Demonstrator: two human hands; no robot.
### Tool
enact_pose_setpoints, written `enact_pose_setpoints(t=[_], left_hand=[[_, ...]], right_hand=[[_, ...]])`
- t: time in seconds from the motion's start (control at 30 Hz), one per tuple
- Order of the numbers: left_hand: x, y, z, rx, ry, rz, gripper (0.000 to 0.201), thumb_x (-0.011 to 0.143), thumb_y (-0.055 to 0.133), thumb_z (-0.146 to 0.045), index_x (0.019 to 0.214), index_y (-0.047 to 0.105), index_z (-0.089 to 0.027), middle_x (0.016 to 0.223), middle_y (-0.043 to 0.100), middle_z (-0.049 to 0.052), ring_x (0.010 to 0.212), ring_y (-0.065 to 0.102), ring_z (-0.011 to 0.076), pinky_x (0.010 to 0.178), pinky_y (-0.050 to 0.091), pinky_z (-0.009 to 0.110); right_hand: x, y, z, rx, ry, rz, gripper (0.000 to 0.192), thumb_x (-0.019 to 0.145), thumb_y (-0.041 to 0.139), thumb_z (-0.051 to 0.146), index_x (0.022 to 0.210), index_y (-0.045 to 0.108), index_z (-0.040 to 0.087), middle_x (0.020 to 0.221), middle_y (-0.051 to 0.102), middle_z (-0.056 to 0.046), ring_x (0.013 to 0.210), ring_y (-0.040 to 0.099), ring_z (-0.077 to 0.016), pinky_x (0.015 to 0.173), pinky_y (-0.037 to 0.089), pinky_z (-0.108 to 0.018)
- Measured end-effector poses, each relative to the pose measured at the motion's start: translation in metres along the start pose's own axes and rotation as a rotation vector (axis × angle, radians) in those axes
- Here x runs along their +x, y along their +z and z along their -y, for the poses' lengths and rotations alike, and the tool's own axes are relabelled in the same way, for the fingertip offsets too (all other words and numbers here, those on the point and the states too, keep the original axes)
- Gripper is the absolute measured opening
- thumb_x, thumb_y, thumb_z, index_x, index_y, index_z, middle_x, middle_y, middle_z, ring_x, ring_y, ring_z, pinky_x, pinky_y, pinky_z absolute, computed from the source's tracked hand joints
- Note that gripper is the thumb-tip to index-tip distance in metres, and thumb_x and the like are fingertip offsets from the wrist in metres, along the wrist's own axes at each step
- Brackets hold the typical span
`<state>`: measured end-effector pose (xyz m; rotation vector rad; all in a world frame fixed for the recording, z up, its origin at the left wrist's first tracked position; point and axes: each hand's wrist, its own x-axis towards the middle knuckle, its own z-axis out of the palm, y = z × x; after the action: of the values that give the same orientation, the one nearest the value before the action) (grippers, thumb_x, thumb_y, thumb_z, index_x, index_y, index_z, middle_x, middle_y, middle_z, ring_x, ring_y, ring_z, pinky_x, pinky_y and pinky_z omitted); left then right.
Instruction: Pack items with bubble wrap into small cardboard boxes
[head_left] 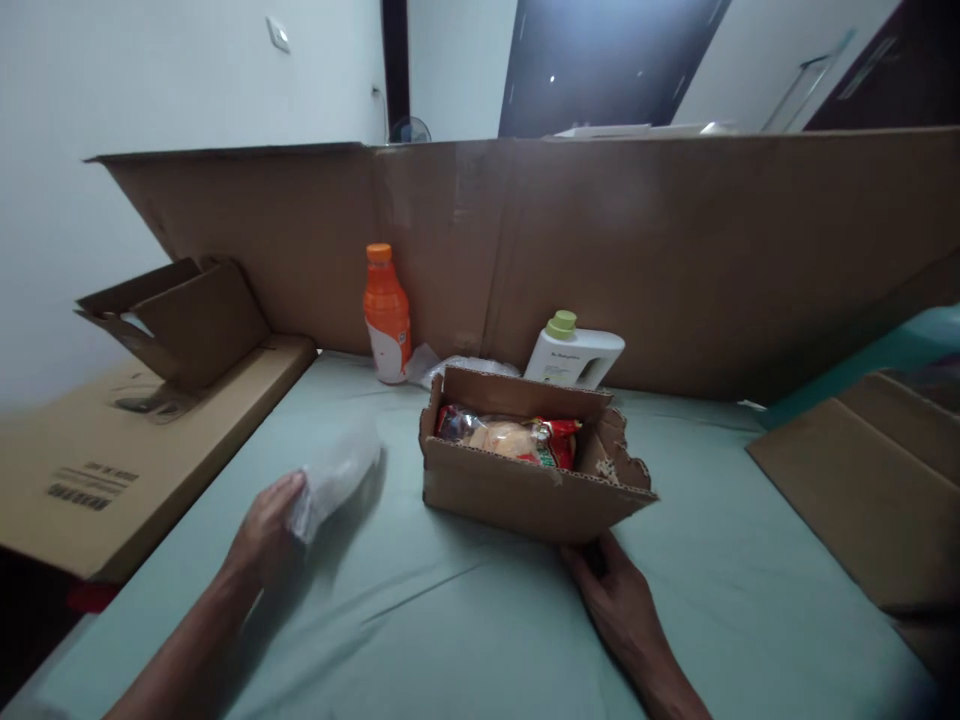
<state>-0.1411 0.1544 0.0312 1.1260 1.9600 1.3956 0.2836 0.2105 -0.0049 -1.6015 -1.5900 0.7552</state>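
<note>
A small open cardboard box (517, 490) lies on a pale green sheet (465, 620), with a red snack packet (517, 438) inside it. My right hand (611, 585) rests against the box's near wall, its fingers at the bottom edge. My left hand (266, 530) holds a clear plastic bag (334, 478), which is blurred, to the left of the box and just above the sheet.
An orange bottle (386, 312) and a white jug with a green cap (574, 352) stand behind the box. A tall cardboard wall (675, 260) runs across the back. A long flat carton (142, 450) lies at left, flattened cardboard (877, 480) at right.
</note>
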Motion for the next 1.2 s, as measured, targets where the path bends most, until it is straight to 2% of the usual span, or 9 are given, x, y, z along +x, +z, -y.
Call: enact_pose_setpoints(t=[0.17,0.3,0.43,0.57,0.7,0.9,0.97,1.07,1.2], left_hand=[[-0.097,-0.005,0.01,-0.404,-0.356,-0.01,0.027,0.069,0.068,-0.043,0.074,0.071,-0.017,0.069,0.071,0.007,0.07,0.07,0.0254,0.07,0.059,0.037],[-0.131,0.001,0.001,-0.776,-0.591,0.128,0.029,0.059,0.082,-0.037,0.075,0.073,-0.015,0.072,0.073,0.006,0.073,0.07,0.025,0.071,0.058,0.033],[-0.127,0.019,-0.014,-0.697,-0.531,0.417,0.037,0.059,0.088,-0.044,0.074,0.07,-0.016,0.072,0.071,0.004,0.067,0.067,0.0191,0.063,0.053,0.027],[-0.11,0.035,-0.023,-0.636,-0.664,0.674,0.057,0.064,0.08,-0.066,0.088,0.069,-0.015,0.074,0.07,0.003,0.058,0.061,0.0165,0.052,0.047,0.026],[-0.109,0.034,-0.018,-0.671,-0.654,0.715,0.077,0.068,0.076,-0.072,0.121,0.063,-0.017,0.087,0.071,0.004,0.064,0.062,0.0168,0.052,0.045,0.025],[-0.136,0.053,-0.019,-0.641,-0.507,0.627,0.061,0.06,0.089,-0.049,0.107,0.075,-0.014,0.095,0.075,0.009,0.088,0.066,0.0222,0.08,0.048,0.029],[-0.143,0.056,-0.024,-0.679,-0.532,0.666,0.056,0.06,0.088,-0.05,0.103,0.077,-0.014,0.093,0.076,0.009,0.089,0.066,0.0236,0.082,0.048,0.03],[-0.142,0.044,-0.028,-0.667,-0.536,0.68,0.051,0.061,0.087,-0.047,0.101,0.079,-0.015,0.09,0.076,0.008,0.085,0.066,0.0219,0.079,0.047,0.028],[-0.119,0.012,-0.022,-0.473,-0.451,0.715,0.049,0.071,0.079,-0.048,0.109,0.076,-0.017,0.084,0.072,0.004,0.072,0.061,0.0164,0.065,0.043,0.023]], right_hand=[[-0.022,-0.01,0.011,0.058,0.018,-0.108,0.063,0.077,0.063,0.057,0.126,0.06,0.019,0.123,0.072,-0.014,0.106,0.069,-0.0314,0.095,0.054,-0.047],[-0.073,-0.022,0.031,0.122,0.056,-0.1,0.059,0.08,0.064,0.058,0.126,0.062,0.021,0.12,0.072,-0.015,0.108,0.069,-0.0311,0.097,0.053,-0.048],[-0.113,-0.011,0.047,0.321,0.002,0.236,0.077,0.077,0.071,0.057,0.142,0.049,0.021,0.136,0.064,-0.019,0.117,0.066,-0.0317,0.093,0.057,-0.046],[-0.125,-0.003,0.051,0.231,0.057,-0.012,0.071,0.081,0.066,0.058,0.138,0.051,0.018,0.136,0.062,-0.021,0.118,0.065,-0.033,0.094,0.055,-0.05],[-0.143,0.002,0.058,0.041,-0.088,-0.174,0.04,0.091,0.061,0.045,0.124,0.062,0.022,0.123,0.068,-0.013,0.11,0.067,-0.0279,0.096,0.054,-0.047],[-0.162,0.059,0.08,-0.163,-0.339,0.264,0.085,0.074,0.079,0.043,0.149,0.047,0.017,0.152,0.049,-0.018,0.139,0.047,-0.0374,0.111,0.042,-0.057],[-0.159,0.067,0.081,-0.159,-0.325,0.313,0.076,0.078,0.075,0.038,0.147,0.051,0.016,0.15,0.052,-0.018,0.139,0.047,-0.0375,0.112,0.04,-0.059],[-0.153,0.044,0.076,0.045,-0.216,0.363,0.037,0.093,0.056,0.035,0.124,0.072,0.021,0.126,0.072,-0.012,0.118,0.066,-0.0298,0.103,0.051,-0.05],[-0.146,-0.021,0.057,0.261,0.048,0.241,0.038,0.091,0.058,0.051,0.104,0.079,0.022,0.103,0.08,-0.009,0.095,0.074,-0.0266,0.088,0.059,-0.04]])
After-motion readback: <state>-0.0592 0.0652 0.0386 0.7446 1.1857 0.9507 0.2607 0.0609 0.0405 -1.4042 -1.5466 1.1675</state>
